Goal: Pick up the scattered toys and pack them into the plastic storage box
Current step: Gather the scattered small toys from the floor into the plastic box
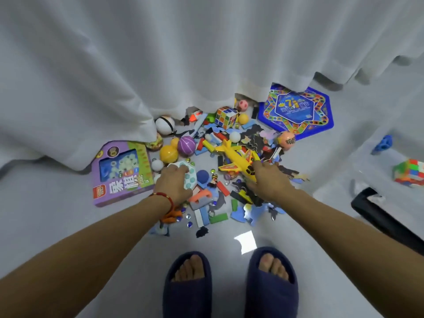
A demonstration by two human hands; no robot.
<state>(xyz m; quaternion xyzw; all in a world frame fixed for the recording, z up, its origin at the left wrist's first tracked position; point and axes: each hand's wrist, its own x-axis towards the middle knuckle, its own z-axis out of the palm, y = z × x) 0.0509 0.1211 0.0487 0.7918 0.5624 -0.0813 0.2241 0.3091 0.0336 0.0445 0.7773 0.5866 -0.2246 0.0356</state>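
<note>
White curtains [160, 65] hang over a glossy pale floor [68, 226] strewn with toys. At right, a clear plastic storage box [390, 161] holds a bright block cube [409, 172]. Left hand [173, 183] curls over a white bubble-dimpled hexagon toy [187, 174]; right hand [268, 180] grips a yellow plastic toy plane [236, 157]. Boxed games flank the pile.

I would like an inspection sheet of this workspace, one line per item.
Surface: pale glossy floor, a light reflection near the feet.
Job's things: toy heap; yellow plane, puzzle cube, purple box, blue game board. Storage box: not clearly seen.
Clutter: second cube and blue toy lie apart at right.
Grips: left hand holds a dotted white toy; right hand holds the plane.
Cables: nothing seen.
Surroundings: white curtain, black object, dark slippers.
</note>
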